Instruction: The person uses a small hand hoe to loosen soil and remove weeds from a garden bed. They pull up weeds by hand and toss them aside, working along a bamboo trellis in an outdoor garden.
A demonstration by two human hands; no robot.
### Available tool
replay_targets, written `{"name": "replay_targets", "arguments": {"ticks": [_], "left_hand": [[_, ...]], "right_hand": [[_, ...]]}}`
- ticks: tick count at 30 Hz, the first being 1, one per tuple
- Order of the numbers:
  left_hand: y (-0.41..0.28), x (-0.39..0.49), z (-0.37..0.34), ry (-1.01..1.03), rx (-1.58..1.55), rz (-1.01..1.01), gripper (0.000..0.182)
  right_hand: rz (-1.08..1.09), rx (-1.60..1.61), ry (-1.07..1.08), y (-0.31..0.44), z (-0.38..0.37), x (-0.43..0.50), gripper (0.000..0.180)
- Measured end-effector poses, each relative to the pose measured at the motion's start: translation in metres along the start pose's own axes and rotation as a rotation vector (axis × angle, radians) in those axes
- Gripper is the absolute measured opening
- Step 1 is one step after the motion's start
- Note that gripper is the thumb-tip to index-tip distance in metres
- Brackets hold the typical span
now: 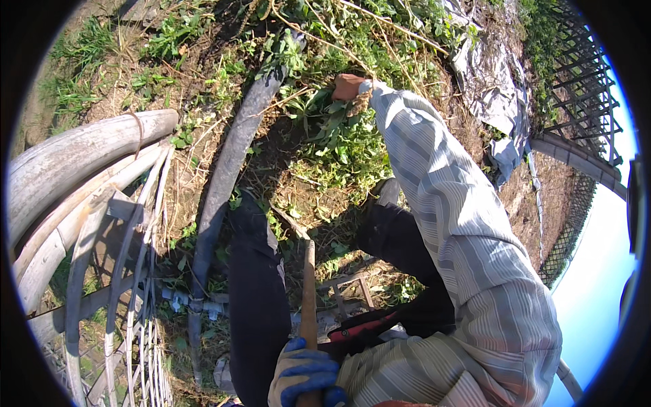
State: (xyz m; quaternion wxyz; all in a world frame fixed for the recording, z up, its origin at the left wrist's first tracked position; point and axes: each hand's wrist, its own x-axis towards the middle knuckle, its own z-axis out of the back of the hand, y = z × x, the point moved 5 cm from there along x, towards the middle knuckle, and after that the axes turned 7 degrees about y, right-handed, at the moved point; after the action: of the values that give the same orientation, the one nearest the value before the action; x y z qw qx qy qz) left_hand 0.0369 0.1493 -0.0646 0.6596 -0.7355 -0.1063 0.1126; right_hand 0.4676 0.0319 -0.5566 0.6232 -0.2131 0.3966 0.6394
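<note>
My left hand (305,374), in a pale glove with blue-coated fingers, is wrapped around the wooden handle (308,295) of a hand tool at the bottom of the view. At the handle's far end a narrow piece (291,221) bends off to the left near the soil; whether it is the tool's blade is not clear. My bare right hand (348,87) reaches far forward, closed among leafy weeds (333,119). Its fingers are partly hidden by leaves and a dry seed head (360,104). The striped right sleeve (442,178) covers that arm.
A thick grey pipe or hose (234,142) runs along the ground left of my legs (257,300). Further left lie weathered wooden poles and slats (96,147). Torn sheeting (491,91) lies at the right, with lattice fencing (585,91) beyond. A small frame (363,290) sits between my legs.
</note>
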Motion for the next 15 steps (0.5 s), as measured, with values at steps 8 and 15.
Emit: {"name": "replay_targets", "arguments": {"ticks": [8, 15], "left_hand": [[-0.007, 0.005, -0.008, 0.004, 0.006, 0.135, 0.028], [-0.005, 0.003, -0.016, -0.01, -0.007, 0.153, 0.028]], "right_hand": [[-0.139, 0.576, 0.333, 0.234, -0.071, -0.099, 0.04], [-0.543, 0.138, -0.733, 0.102, 0.034, -0.108, 0.02]]}}
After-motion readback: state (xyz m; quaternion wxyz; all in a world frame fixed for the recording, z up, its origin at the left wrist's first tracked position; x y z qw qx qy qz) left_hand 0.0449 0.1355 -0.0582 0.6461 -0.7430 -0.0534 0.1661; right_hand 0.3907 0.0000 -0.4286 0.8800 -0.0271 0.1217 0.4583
